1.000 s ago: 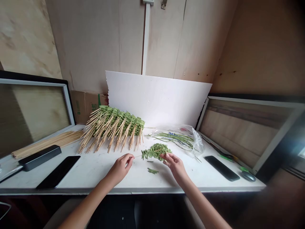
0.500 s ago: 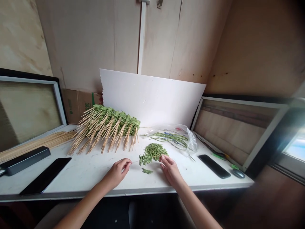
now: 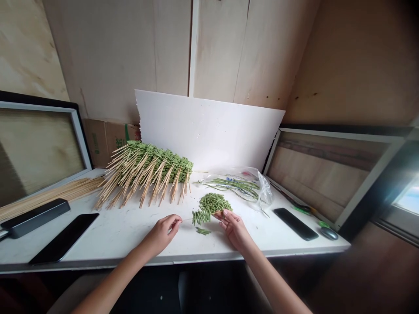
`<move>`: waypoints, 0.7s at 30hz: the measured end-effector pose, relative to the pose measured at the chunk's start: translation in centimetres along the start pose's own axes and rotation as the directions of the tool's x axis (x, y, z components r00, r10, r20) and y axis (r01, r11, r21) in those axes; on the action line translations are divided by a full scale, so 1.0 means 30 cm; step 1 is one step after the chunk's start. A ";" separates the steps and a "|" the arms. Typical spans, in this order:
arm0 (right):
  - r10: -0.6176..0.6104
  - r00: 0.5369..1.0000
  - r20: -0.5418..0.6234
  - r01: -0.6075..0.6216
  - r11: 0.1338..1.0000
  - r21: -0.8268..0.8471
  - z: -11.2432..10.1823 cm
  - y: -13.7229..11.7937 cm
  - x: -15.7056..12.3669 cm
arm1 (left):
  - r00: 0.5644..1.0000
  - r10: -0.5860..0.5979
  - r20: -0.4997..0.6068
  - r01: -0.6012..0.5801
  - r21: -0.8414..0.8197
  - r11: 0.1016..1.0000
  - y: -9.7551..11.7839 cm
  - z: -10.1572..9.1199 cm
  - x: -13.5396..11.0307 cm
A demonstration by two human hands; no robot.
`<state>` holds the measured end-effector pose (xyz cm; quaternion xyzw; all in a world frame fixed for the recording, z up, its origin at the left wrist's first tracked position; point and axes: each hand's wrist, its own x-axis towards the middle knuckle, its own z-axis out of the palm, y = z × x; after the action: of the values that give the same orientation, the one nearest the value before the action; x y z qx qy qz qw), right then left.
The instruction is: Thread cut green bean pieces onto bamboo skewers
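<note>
My left hand (image 3: 163, 233) pinches the end of a thin wooden skewer (image 3: 187, 219) that carries several short green bean pieces (image 3: 201, 215). My right hand (image 3: 233, 226) rests with its fingertips at the near edge of a small heap of cut green bean pieces (image 3: 214, 203); its fingers are curled together over a piece I cannot make out. A couple of loose green pieces (image 3: 203, 231) lie on the white table (image 3: 124, 235) between my hands.
A big stack of finished bean skewers (image 3: 149, 172) lies at the back left, bare skewers (image 3: 49, 196) further left. A plastic bag of long beans (image 3: 242, 187) sits behind the heap. Black phones (image 3: 63, 239) (image 3: 295, 223), a black box (image 3: 34, 216), a mouse (image 3: 329, 233), white foam board (image 3: 209, 131).
The view has shifted slightly. My hands stay at the skewer and the bean heap, with my right fingers moved a little toward the heap's near edge.
</note>
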<state>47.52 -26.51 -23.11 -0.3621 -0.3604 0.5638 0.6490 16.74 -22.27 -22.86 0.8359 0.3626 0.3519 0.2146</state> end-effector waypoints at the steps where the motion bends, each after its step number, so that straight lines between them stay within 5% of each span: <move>1: 0.000 1.000 -0.001 0.000 1.000 -0.004 0.001 0.000 0.000 | 1.000 -0.001 0.002 0.001 0.000 1.000 0.001 0.001 0.000; 21: -0.076 0.985 -0.153 0.059 0.992 -0.108 -0.002 0.010 0.007 | 0.999 0.035 -0.019 -0.034 0.030 0.999 0.037 -0.006 0.002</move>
<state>47.44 -26.26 -23.40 -0.4258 -0.3488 0.4919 0.6746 17.12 -22.92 -22.04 0.8416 0.3552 0.3584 0.1927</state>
